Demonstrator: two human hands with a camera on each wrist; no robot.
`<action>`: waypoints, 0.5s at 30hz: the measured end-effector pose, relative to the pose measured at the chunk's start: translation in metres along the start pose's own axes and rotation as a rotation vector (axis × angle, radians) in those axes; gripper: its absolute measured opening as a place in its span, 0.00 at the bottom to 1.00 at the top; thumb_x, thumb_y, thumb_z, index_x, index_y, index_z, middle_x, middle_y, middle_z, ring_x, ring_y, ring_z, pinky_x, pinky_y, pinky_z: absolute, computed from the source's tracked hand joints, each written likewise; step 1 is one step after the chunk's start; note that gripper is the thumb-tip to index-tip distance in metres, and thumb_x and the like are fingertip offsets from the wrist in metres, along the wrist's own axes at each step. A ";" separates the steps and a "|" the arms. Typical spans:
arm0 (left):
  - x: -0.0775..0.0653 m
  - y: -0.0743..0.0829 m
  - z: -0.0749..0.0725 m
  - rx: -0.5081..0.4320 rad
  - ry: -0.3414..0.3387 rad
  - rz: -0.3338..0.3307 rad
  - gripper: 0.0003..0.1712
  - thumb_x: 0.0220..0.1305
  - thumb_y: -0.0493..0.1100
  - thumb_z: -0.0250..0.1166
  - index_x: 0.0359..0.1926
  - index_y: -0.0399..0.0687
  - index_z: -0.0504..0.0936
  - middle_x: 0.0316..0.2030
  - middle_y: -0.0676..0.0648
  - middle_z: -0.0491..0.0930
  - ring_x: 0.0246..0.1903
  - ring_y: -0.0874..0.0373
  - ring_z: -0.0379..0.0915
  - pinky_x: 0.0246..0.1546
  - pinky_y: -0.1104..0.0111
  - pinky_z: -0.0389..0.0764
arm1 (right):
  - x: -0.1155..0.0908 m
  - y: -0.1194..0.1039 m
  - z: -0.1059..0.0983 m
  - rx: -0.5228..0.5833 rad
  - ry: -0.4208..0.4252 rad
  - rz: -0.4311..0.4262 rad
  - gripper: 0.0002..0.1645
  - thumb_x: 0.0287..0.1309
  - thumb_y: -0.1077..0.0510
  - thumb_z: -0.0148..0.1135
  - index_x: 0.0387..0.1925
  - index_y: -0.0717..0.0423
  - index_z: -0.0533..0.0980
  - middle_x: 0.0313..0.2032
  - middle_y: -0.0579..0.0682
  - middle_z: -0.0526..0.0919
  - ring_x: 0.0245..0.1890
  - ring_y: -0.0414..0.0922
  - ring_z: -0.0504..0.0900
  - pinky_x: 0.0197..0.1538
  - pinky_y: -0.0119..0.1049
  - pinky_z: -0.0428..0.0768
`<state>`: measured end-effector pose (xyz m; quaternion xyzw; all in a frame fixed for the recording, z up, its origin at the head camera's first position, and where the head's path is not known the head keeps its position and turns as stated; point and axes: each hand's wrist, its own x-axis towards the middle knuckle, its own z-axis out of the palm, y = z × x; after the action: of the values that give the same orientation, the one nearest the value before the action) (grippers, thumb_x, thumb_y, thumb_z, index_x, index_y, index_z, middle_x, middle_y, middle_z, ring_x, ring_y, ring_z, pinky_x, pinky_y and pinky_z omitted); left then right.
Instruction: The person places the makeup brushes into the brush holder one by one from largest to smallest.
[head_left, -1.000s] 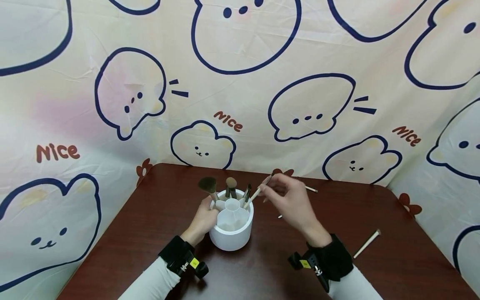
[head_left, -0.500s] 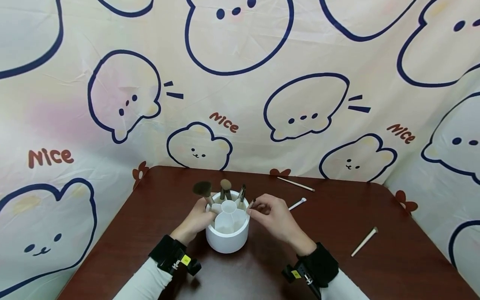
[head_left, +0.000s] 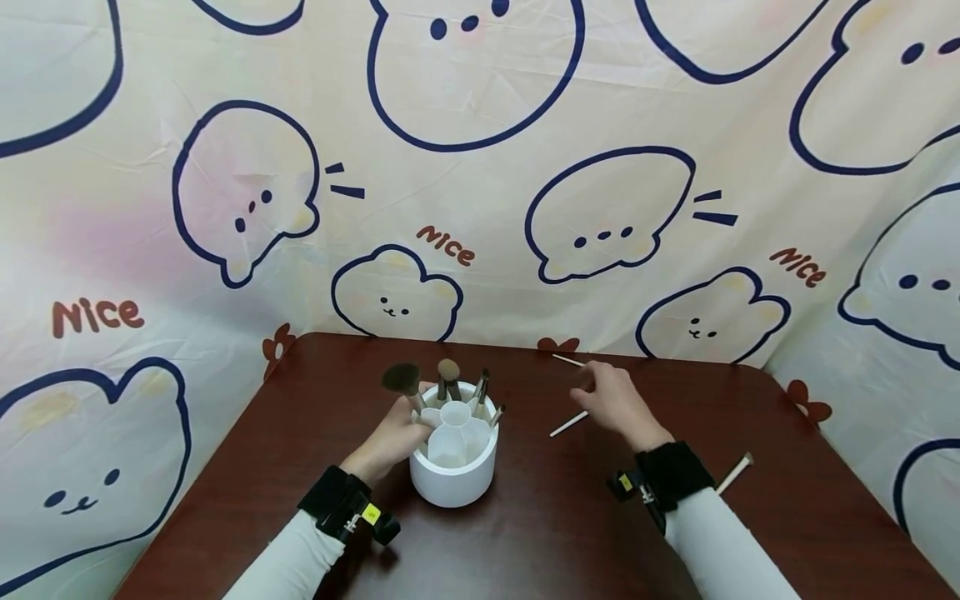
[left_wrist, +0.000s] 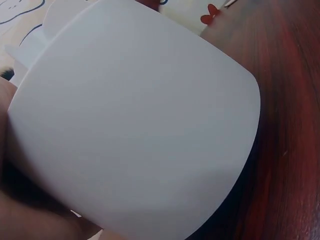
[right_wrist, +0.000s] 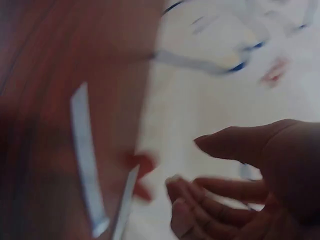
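Observation:
In the head view my left hand (head_left: 388,439) grips the left wall of a white round brush holder (head_left: 452,485), thumb at its rim. The holder's smooth side (left_wrist: 135,115) fills most of the left wrist view. Makeup brushes stand in its compartments: a wide fan brush (head_left: 402,380), a round-headed brush (head_left: 449,372) and several slim ones, including a small brush (head_left: 498,415) leaning at the right rim. My right hand (head_left: 618,404) is over the table to the right, thumb and fingers apart with nothing between them (right_wrist: 240,185). Beside it lies a white-handled brush (head_left: 567,424), its far end hidden by the hand.
Another thin brush (head_left: 567,360) lies near the back edge, partly behind my right hand. A third brush (head_left: 736,472) lies farther right, partly covered by the right forearm. The dark wooden table (head_left: 525,533) ends at a cartoon-printed cloth backdrop (head_left: 495,192).
My right hand lowered a slim brush into the holder's right side, let it go, and moved right toward the brushes on the table. My left hand stays on the holder.

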<state>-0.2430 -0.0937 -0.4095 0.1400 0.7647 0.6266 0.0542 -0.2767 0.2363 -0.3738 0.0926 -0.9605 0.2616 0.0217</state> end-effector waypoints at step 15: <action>0.013 -0.026 0.000 0.032 0.043 0.029 0.36 0.41 0.23 0.53 0.56 0.46 0.70 0.46 0.47 0.77 0.49 0.53 0.67 0.51 0.52 0.64 | 0.039 0.058 0.029 -0.022 -0.221 0.358 0.13 0.56 0.55 0.56 0.31 0.65 0.73 0.22 0.55 0.77 0.20 0.47 0.72 0.23 0.36 0.68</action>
<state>-0.2593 -0.0942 -0.4338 0.1385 0.7736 0.6178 0.0265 -0.3255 0.2645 -0.4240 -0.0516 -0.9609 0.2391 -0.1295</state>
